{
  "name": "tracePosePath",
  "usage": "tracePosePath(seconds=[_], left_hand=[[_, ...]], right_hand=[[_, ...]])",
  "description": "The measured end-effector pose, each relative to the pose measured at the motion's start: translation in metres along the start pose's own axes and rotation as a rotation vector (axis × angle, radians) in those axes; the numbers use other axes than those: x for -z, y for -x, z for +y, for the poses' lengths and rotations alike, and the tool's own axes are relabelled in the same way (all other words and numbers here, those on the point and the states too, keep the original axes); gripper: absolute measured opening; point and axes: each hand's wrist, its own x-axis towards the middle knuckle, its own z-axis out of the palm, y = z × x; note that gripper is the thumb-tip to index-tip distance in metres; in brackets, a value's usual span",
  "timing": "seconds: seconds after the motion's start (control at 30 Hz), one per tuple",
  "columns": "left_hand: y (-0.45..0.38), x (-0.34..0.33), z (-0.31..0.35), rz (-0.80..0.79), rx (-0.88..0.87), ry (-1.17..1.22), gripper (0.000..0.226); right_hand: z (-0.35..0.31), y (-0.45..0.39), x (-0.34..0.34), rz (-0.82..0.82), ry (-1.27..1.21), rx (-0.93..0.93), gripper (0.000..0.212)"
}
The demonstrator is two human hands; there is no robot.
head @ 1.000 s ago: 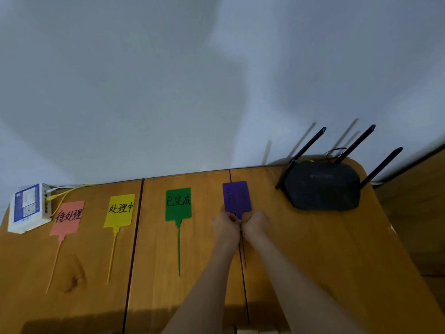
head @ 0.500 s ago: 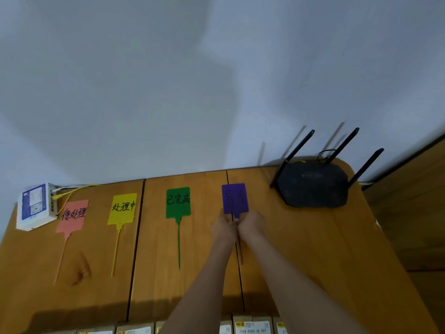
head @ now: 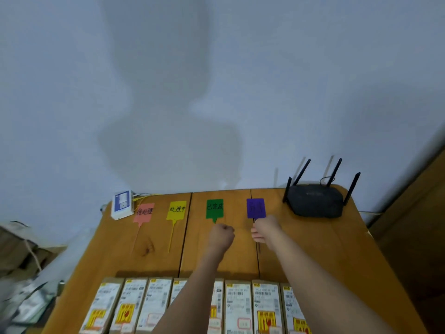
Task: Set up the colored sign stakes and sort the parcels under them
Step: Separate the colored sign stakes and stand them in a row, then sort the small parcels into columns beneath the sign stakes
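Purple sign stake (head: 256,208) lies flat on the bench (head: 313,249), touching the right hand (head: 265,229), whose fingers (head: 257,236) curl loosely, maybe on its stem. Left hand (head: 221,235) is fisted, seemingly empty. Pulling back carelessly could skew it; parcels (head: 238,307) wait nearer the elbows.

Four sign stakes lie flat on the wooden table (head: 313,249): pink (head: 143,212), yellow (head: 176,209), green (head: 214,208), purple (head: 256,208). Left hand (head: 221,235), fisted, sits at 6 o'clock of the green one; right hand (head: 266,229) touches the purple stake's base. Parcels (head: 238,307) line the near edge.
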Motion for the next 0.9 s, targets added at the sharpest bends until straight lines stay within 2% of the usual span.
tracePosePath(seconds=[0.13, 0.27, 0.43, 0.63, 0.8, 0.9], left_hand=[[0.043, 0.039, -0.014, 0.057, 0.031, 0.058, 0.026], [0.078, 0.083, -0.041, 0.092, 0.075, 0.104, 0.028], [0.111, 0.140, -0.090, 0.116, 0.119, 0.181, 0.022], [0.104, 0.213, -0.156, 0.112, 0.141, 0.203, 0.010], [0.072, 0.291, -0.204, 0.062, 0.154, 0.267, 0.017], [0.057, 0.337, -0.228, 0.058, 0.150, 0.287, 0.013]], right_hand=[[0.006, 0.051, -0.015, -0.055, 0.019, 0.040, 0.030], [0.018, 0.091, -0.040, -0.108, -0.006, 0.059, 0.019], [0.044, 0.126, -0.093, -0.172, 0.083, 0.056, 0.038], [0.062, 0.155, -0.175, -0.217, 0.108, 0.016, 0.041], [0.049, 0.173, -0.248, -0.194, 0.091, 0.032, 0.043], [0.044, 0.181, -0.296, -0.158, 0.080, 0.043, 0.048]])
